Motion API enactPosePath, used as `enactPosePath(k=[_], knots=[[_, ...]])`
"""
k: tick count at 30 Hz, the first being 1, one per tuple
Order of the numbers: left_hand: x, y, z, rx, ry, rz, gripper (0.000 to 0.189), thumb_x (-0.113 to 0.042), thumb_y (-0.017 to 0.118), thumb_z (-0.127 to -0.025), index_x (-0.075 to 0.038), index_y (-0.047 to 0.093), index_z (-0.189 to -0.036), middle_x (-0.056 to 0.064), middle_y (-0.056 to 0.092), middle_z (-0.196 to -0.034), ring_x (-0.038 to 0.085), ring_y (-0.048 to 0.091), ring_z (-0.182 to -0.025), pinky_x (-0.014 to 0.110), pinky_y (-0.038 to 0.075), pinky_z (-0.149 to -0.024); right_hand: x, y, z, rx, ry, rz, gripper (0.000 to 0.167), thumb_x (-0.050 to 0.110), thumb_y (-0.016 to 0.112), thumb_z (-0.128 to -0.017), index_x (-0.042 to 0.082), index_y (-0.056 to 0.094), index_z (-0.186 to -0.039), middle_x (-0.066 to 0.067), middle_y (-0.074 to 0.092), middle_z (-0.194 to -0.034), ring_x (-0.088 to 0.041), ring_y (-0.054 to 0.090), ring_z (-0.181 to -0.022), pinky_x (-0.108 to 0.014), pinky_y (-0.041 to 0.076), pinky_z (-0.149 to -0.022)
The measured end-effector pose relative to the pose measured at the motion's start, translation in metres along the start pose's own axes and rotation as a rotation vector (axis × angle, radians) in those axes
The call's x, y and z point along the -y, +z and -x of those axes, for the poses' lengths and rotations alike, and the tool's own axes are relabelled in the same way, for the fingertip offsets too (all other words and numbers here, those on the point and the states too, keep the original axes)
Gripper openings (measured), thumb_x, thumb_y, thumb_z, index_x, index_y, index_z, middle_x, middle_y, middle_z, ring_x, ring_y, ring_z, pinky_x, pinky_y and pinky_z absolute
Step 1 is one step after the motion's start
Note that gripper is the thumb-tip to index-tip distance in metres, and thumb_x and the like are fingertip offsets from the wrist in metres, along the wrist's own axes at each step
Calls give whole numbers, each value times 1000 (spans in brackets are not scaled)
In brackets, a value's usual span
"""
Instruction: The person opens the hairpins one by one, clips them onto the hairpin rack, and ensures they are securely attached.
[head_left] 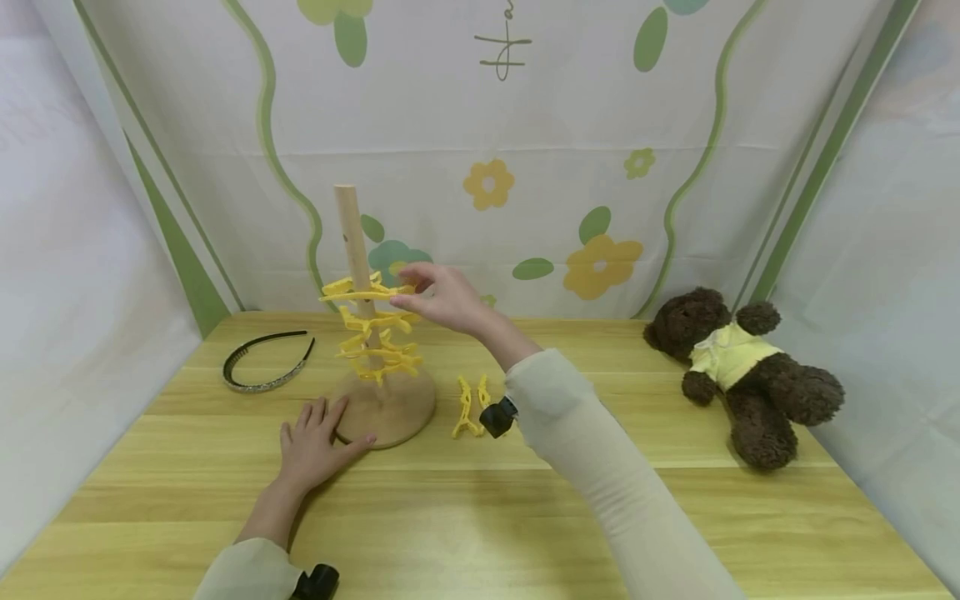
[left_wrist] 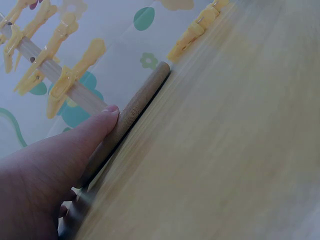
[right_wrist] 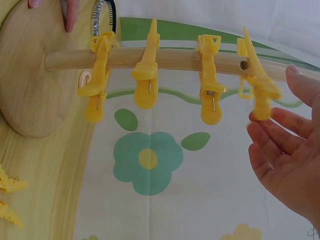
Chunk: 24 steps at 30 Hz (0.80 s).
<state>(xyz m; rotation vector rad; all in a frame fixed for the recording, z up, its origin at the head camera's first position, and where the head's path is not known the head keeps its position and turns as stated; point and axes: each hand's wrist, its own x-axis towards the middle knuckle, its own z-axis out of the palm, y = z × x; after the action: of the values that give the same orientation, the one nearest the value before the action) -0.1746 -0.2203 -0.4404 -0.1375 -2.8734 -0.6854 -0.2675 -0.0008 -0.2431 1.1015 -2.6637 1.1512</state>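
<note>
A wooden post [head_left: 349, 225] rises from a round wooden base [head_left: 397, 408]. Several yellow clips are clamped along it, one above another. My right hand [head_left: 450, 302] is at the uppermost clip [right_wrist: 261, 90]; the right wrist view shows its fingertips right at the clip's rounded end and the thumb apart from it. With fingers spread, my left hand [head_left: 309, 454] rests at the near left edge of the base, its thumb [left_wrist: 107, 117] lying on top. To the right of the base lie two loose yellow clips, one of them this nearer clip [head_left: 465, 408].
A black headband [head_left: 262, 385] with a glittery band lies on the wooden table [head_left: 450, 533], left of the base. On the right a brown teddy bear [head_left: 772, 375] in a yellow shirt lies on its back. Behind the table hangs a flowered cloth [head_left: 435, 108].
</note>
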Motion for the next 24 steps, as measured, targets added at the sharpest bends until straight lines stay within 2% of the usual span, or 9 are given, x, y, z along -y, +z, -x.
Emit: enactPosePath(k=[6,13,18,24], knots=[[0,0,0,3,-4,-3,84,-60,52,-74,-5,30,-134,30,21,-133,45,11,-121,66,1,-86,-8,-14,19,-74,3,-65,49,33,58,-82,8,47,-123,-3,54,-111,-12,49,-95,-24,41,-74],[0,2,0,8,-12,1,85,-60,52,-73,-5,30,-134,31,20,-133,46,10,-121,66,0,-86,-28,-22,50,-143,-24,-73,44,26,59,-82,5,51,-119,-4,57,-105,-14,52,-91,-27,42,-73],[2,3,-1,8,-9,-5,85,-61,51,-73,-6,29,-134,30,20,-133,46,10,-121,66,0,-86,-49,-13,76,-156,27,-88,41,23,61,-81,2,52,-116,-6,58,-103,-15,52,-89,-29,43,-72],[4,3,-3,6,-9,-11,85,-62,50,-73,-6,29,-134,30,20,-132,46,11,-121,66,0,-86,-80,7,104,-171,127,-138,42,25,61,-81,2,53,-115,-4,59,-101,-14,53,-88,-30,43,-72]])
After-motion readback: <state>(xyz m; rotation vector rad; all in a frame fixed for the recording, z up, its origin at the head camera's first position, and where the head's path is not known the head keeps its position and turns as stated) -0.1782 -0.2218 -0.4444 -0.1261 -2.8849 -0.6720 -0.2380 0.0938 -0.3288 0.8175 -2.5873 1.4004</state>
